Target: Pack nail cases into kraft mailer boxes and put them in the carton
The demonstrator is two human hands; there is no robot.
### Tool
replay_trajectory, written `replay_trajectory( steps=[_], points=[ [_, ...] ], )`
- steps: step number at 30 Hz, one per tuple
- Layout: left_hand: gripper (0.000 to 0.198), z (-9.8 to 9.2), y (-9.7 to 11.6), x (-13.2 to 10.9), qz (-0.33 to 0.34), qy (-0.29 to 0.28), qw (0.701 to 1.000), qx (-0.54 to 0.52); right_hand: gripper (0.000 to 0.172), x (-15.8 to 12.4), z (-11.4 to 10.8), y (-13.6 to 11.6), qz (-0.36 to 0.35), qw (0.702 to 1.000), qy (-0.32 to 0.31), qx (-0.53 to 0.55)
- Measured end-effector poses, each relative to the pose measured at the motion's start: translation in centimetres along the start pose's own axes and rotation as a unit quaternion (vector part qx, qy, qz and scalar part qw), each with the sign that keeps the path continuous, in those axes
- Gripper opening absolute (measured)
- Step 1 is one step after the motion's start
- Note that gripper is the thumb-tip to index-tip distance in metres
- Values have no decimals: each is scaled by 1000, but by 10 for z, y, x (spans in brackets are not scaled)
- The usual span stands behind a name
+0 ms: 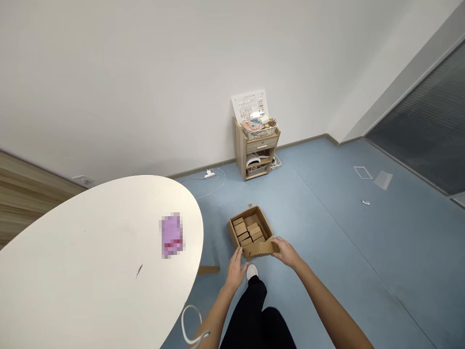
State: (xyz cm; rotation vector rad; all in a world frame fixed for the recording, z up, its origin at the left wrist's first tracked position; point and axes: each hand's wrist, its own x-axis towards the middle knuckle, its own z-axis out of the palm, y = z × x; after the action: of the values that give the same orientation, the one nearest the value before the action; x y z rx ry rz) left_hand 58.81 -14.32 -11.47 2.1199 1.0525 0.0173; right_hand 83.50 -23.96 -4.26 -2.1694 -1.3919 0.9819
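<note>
An open brown cardboard box [233,233] sits on the floor in front of me, and several small cardboard boxes [244,232] fill part of it. At its near side, my right hand [286,253] pinches the right end of a bent piece of cardboard [260,248]. Whether this piece is a flap of the box or separate, I cannot tell. My left hand [235,270] is at the box's near left corner, fingers stretched and thumb apart. Its fingertips reach the corner; contact with the cardboard is hard to make out.
A white rounded table [109,232] stands on the left, with a blurred purple item [172,235] on it. Against the wall is a small wooden cabinet [240,151] holding a white basket [259,132]. A white cable [218,190] and flat pieces [383,180] lie on the floor.
</note>
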Motion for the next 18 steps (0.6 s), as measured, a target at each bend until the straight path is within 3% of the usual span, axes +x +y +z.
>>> replay_trajectory(
  steps=[4, 8, 14, 18],
  points=[
    [62, 53, -16, 58, -121, -95, 984, 84, 50, 88, -5, 46, 37, 993, -22, -114],
    [62, 109, -48, 109, -148, -124, 971, 138, 47, 178, 17, 93, 46, 979, -36, -198],
    [65, 199, -133, 196, -145, -122, 960, 208, 41, 310, 100, 174, 35, 962, -39, -266],
    [64, 253, -198, 246, -76, -90, 959, 258, 44, 374, 166, 224, 7, 951, -72, -301]
  ],
)
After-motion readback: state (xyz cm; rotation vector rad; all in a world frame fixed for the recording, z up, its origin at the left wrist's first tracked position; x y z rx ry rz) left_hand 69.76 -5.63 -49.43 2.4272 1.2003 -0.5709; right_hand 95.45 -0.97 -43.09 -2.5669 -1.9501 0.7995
